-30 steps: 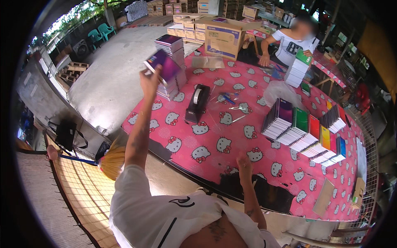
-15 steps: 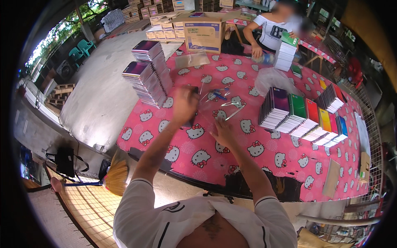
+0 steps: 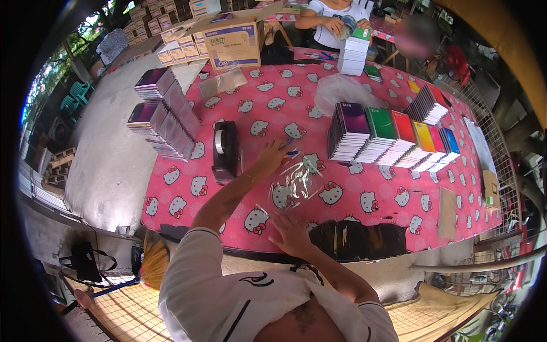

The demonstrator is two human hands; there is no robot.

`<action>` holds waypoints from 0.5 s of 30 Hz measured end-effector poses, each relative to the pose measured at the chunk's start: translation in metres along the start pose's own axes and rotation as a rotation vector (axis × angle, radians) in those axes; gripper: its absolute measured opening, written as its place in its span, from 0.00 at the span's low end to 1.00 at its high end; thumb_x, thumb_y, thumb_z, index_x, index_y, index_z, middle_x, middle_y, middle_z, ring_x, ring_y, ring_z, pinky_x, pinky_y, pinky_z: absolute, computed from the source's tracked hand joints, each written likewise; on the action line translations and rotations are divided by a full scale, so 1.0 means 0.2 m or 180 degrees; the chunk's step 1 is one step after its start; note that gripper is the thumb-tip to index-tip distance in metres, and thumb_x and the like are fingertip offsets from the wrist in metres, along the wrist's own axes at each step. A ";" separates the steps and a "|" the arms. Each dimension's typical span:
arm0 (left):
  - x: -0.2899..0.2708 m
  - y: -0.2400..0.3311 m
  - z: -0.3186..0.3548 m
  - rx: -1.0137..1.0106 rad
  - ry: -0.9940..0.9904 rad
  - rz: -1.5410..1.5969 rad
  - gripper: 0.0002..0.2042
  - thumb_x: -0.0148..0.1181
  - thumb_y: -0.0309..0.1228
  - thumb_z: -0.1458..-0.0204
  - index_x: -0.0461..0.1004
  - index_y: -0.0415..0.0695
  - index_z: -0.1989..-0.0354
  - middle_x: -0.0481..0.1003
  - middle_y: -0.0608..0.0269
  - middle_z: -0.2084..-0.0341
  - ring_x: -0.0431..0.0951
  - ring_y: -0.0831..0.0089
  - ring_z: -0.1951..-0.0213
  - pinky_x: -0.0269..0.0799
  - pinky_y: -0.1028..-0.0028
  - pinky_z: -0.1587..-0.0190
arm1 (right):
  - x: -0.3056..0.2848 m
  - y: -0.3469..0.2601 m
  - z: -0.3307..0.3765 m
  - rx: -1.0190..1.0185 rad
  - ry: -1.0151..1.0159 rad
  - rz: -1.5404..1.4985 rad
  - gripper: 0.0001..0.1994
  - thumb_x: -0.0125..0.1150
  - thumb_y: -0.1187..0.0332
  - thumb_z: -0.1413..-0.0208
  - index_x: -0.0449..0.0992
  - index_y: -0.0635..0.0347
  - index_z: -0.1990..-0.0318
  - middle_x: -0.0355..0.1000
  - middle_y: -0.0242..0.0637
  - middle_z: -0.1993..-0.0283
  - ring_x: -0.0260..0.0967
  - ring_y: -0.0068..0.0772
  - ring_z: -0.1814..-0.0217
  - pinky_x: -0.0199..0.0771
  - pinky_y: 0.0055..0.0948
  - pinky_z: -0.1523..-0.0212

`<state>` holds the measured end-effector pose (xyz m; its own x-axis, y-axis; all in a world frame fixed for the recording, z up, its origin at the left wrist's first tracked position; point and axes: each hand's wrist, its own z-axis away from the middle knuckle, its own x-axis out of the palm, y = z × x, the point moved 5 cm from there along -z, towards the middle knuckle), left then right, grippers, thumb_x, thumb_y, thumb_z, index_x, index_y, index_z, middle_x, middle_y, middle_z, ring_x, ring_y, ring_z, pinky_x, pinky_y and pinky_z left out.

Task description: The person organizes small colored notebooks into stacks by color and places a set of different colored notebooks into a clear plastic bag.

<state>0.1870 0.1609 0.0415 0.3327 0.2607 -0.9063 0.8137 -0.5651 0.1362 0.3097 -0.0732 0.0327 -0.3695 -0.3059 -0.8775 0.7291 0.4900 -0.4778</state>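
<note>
My left hand (image 3: 274, 155) reaches over the patterned pink table cover, its fingers closed around a small blue item (image 3: 292, 153) whose kind I cannot make out. Nearer to me my right hand (image 3: 292, 232) lies flat with its fingers apart, at the near edge of a crumpled, shiny clear plastic sheet (image 3: 299, 181). This sheet spreads between my two hands. Left of my left hand stands a black tape dispenser (image 3: 225, 149), which neither hand touches. Farther left rise tall stacks of spiral notebooks (image 3: 164, 117) with dark purple covers.
Colourful notebook stacks (image 3: 393, 139) line the right side, near a clear plastic bag (image 3: 345, 94). A cardboard box (image 3: 235, 47) stands at the far edge. Across the table, another person (image 3: 330, 23) handles a roundish thing beside a white stack (image 3: 353, 57) with a green top.
My left hand has left the tape dispenser and moved right to the blue item. My right hand has drawn nearer to me. The whole view has shifted, and the other person has raised the roundish thing.
</note>
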 end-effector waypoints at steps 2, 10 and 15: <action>-0.03 0.06 0.06 -0.0233 0.0271 0.0366 0.14 0.59 0.32 0.43 0.74 0.50 0.49 0.67 0.52 0.45 0.72 0.52 0.46 0.74 0.52 0.52 | -0.01 0.03 0.02 0.0014 0.0017 -0.0203 0.31 0.61 0.50 0.44 0.66 0.53 0.35 0.57 0.46 0.29 0.56 0.52 0.28 0.57 0.64 0.36; -0.26 0.03 0.33 -0.2027 0.0572 0.1197 0.12 0.60 0.35 0.41 0.71 0.49 0.51 0.68 0.48 0.49 0.71 0.45 0.49 0.71 0.47 0.53 | -0.12 0.30 0.09 0.0329 0.0889 0.0481 0.30 0.62 0.50 0.45 0.68 0.49 0.36 0.58 0.44 0.30 0.53 0.51 0.27 0.54 0.57 0.34; -0.19 0.13 0.56 -0.1768 0.0485 0.0172 0.13 0.64 0.38 0.45 0.74 0.49 0.54 0.67 0.48 0.52 0.69 0.44 0.52 0.71 0.50 0.53 | -0.12 0.14 0.36 0.0879 0.0996 0.0624 0.31 0.63 0.49 0.46 0.68 0.48 0.36 0.61 0.46 0.35 0.57 0.53 0.32 0.55 0.57 0.38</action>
<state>0.1420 0.0480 0.0352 0.4123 0.3760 -0.8299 0.9081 -0.0958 0.4077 0.3812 -0.1110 0.0440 -0.3344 0.0529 -0.9410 0.9131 0.2653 -0.3096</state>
